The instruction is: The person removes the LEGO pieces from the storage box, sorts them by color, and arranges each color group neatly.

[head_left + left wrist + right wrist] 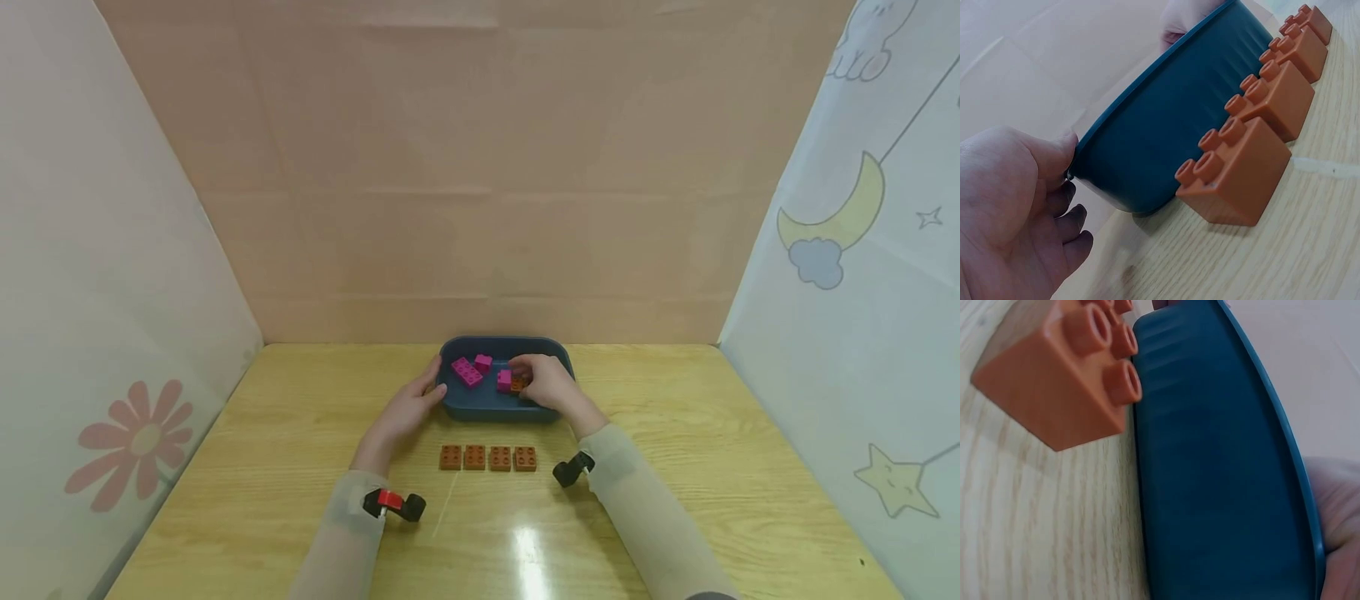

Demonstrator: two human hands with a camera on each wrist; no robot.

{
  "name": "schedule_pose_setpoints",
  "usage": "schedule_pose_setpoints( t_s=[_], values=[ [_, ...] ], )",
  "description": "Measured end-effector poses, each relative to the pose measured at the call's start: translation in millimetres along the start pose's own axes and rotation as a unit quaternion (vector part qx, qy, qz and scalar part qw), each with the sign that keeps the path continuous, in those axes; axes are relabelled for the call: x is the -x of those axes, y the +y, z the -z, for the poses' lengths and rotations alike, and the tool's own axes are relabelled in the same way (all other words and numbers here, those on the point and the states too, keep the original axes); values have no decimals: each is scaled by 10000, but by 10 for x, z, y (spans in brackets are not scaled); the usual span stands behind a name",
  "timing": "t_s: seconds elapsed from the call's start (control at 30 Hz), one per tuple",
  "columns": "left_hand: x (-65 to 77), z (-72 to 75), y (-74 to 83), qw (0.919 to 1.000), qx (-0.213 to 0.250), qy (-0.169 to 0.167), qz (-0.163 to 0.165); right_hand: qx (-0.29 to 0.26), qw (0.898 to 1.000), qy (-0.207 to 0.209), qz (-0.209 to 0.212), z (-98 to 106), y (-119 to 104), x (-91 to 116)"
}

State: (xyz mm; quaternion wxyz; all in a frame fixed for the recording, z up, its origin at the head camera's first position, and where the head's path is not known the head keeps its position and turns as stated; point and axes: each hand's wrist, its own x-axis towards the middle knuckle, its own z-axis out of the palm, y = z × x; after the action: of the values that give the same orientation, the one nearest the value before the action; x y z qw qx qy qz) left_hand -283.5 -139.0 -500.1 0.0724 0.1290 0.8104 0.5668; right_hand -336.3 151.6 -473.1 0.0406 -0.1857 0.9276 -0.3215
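Note:
My left hand (405, 411) grips the left end of a dark blue tub (495, 414), thumb over its rim and the other fingers outside. In the left wrist view those fingers curl below the rim. My right hand (553, 385) reaches over the right side into the tub, with thumb and fingers around an orange toy brick (517, 384). Touching that brick's left side in the head view is a small magenta brick (504, 381). Farther left in the tub lie a long magenta brick (467, 372) and another small magenta one (483, 363). The right wrist view hides my fingertips behind the tub wall.
Several orange studded bricks (475, 457) stand in a row on the wooden table (300, 467), just in front of the tub. A tan backdrop (480, 208) rises behind the table. Printed cloth walls flank both sides. A black camera mount (573, 469) sits on each wrist.

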Motion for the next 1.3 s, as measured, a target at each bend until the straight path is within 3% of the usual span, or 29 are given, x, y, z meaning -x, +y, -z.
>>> schedule_pose_setpoints(
  t_s=[0.43, 1.07, 1.3],
  values=[
    [15, -17, 14, 9998, -132, 81, 98, 148, 9999, -76, 24, 16, -25, 29],
    [-1, -8, 13, 9998, -172, 53, 123, 365, 9984, -35, 419, 134, -42, 49],
    [-2, -11, 12, 9999, -135, 11, -7, 258, 9989, 19, 385, 143, -14, 71]
  ],
)
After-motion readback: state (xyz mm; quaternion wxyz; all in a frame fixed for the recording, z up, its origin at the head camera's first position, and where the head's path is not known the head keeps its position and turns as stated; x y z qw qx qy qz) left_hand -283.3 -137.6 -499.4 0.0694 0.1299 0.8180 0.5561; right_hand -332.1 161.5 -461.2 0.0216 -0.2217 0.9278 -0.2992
